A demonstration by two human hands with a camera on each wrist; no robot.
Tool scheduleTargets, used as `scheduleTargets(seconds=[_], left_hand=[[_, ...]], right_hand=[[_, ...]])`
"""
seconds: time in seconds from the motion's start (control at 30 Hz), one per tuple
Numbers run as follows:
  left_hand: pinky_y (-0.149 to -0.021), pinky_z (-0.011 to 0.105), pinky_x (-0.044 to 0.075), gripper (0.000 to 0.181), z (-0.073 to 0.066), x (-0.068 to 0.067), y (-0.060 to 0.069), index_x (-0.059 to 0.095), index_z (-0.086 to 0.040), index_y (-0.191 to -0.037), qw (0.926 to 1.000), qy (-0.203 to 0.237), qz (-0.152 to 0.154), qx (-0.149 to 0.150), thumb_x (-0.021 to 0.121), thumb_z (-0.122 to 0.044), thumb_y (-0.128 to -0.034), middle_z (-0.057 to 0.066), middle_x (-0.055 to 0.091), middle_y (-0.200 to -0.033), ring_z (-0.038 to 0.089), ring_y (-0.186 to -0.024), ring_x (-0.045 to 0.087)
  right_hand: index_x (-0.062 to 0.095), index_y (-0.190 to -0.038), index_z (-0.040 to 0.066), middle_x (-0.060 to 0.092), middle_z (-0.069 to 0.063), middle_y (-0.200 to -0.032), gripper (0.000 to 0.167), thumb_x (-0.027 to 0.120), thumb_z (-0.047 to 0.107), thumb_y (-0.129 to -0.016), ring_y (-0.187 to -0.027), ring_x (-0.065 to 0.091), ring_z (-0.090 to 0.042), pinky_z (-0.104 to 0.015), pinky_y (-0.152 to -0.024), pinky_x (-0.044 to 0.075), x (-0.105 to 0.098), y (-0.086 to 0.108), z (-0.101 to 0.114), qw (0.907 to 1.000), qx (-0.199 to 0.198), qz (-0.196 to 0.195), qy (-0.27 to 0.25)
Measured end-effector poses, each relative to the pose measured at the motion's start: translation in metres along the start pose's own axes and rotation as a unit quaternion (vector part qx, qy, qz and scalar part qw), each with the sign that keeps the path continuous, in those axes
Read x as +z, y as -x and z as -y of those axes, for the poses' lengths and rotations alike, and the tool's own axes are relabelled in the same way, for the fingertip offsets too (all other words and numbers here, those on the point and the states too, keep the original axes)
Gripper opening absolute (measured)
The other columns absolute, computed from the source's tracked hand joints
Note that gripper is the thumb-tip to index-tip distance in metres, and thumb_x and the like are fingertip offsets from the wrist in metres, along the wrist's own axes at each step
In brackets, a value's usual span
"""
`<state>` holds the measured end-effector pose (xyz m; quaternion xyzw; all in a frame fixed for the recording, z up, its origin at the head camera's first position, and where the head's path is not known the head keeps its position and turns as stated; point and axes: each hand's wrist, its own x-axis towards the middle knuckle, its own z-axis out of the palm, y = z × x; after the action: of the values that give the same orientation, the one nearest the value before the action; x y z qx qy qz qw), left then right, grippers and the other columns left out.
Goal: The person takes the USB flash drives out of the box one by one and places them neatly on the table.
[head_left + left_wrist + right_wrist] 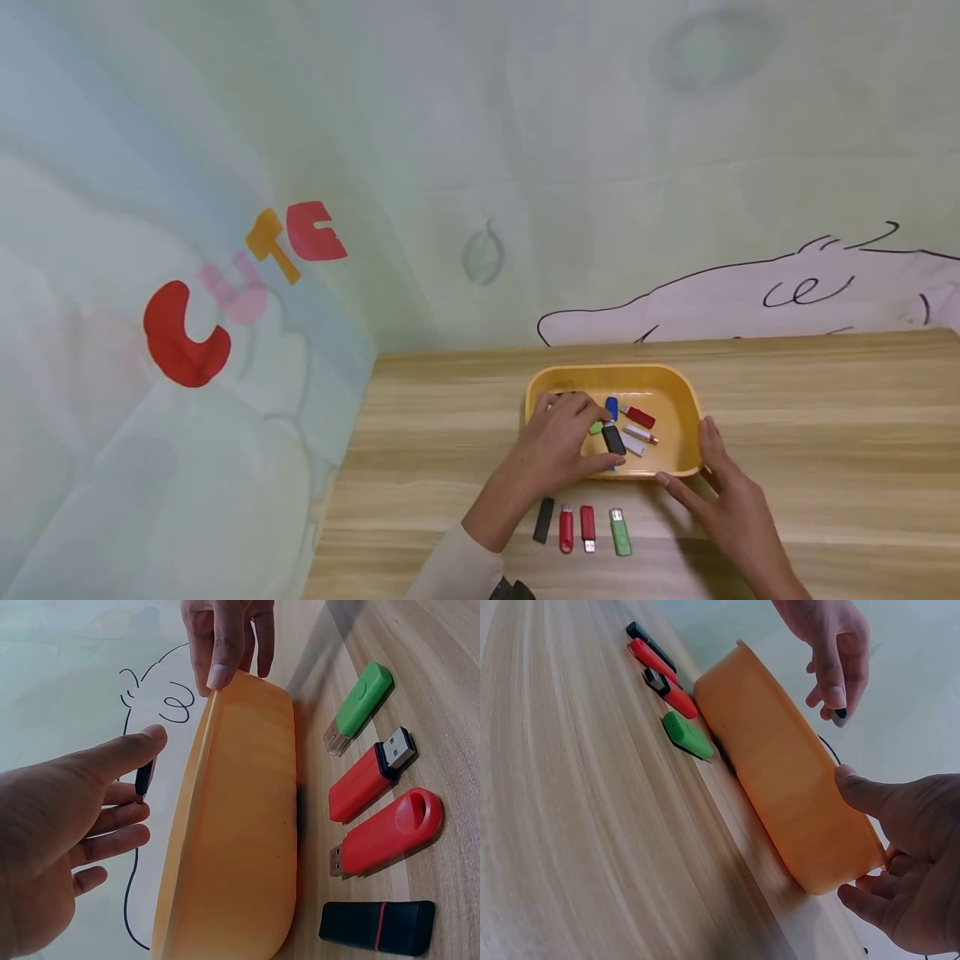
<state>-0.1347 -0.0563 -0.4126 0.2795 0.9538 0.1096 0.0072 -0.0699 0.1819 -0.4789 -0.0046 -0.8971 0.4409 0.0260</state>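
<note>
My left hand (553, 437) is over the left part of a yellow-orange plastic tray (678, 417). Between its thumb and fingers it pinches a black USB flash drive (613, 440), seen above the rim in both wrist views. My right hand (738, 500) grips the tray's near right corner, thumb at the rim and fingers round the side. Inside the tray lie a blue flash drive (612, 406), a red one (641, 417), white ones (633, 444) and a green one (596, 428); the left hand hides part of the contents.
Before the tray, a row of flash drives lies on the wooden table (435, 467): a black one (543, 521), a red one with a loop end (566, 531), another red one (588, 523) and a green one (620, 533). A printed cloth backdrop (450, 167) rises behind the table.
</note>
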Motion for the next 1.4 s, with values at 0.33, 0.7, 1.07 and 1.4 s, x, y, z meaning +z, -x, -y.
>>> scheduleTargets(seconds=[0.33,0.7,1.07,1.4], left_hand=[[-0.109,0.036,0.04,0.055,-0.002,0.004,0.006,0.071,-0.023,-0.132,0.9996,0.022,-0.008,0.018,0.076,-0.06,-0.0919,-0.008,0.067,-0.123,0.008,-0.115,0.062],[-0.112,0.037,0.039,0.055,-0.004,0.002,0.014,0.069,-0.024,-0.136,0.9993,0.035,0.003,0.012,0.075,-0.059,-0.0936,-0.008,0.067,-0.128,0.009,-0.124,0.059],[-0.107,0.035,0.04,0.051,-0.006,0.005,0.021,0.068,-0.023,-0.133,0.9984,0.033,-0.02,0.04,0.078,-0.054,-0.0934,-0.01,0.066,-0.126,0.006,-0.119,0.06],[-0.108,0.035,0.041,0.051,-0.01,0.006,0.027,0.067,-0.026,-0.133,0.9989,0.038,-0.01,0.024,0.079,-0.055,-0.0922,-0.01,0.065,-0.127,0.006,-0.118,0.06]], right_hand=[[0.025,-0.164,-0.001,0.016,-0.024,-0.174,0.098,0.085,0.027,-0.091,-0.153,0.034,-0.051,-0.041,-0.1,0.047,-0.002,0.0,0.001,0.9998,0.017,0.013,0.0],[0.025,-0.163,-0.005,0.019,-0.03,-0.171,0.102,0.087,0.03,-0.09,-0.14,0.048,-0.057,-0.049,-0.098,0.049,-0.007,-0.002,0.0,0.9994,-0.015,0.005,0.031],[0.023,-0.164,-0.004,0.02,-0.031,-0.17,0.101,0.085,0.03,-0.092,-0.133,0.055,-0.057,-0.048,-0.096,0.048,-0.008,-0.002,-0.003,0.9987,-0.033,0.003,0.037],[0.022,-0.164,-0.001,0.013,-0.026,-0.173,0.098,0.084,0.025,-0.093,-0.149,0.037,-0.055,-0.044,-0.099,0.048,-0.004,-0.002,-0.003,0.9997,-0.003,0.024,-0.001]])
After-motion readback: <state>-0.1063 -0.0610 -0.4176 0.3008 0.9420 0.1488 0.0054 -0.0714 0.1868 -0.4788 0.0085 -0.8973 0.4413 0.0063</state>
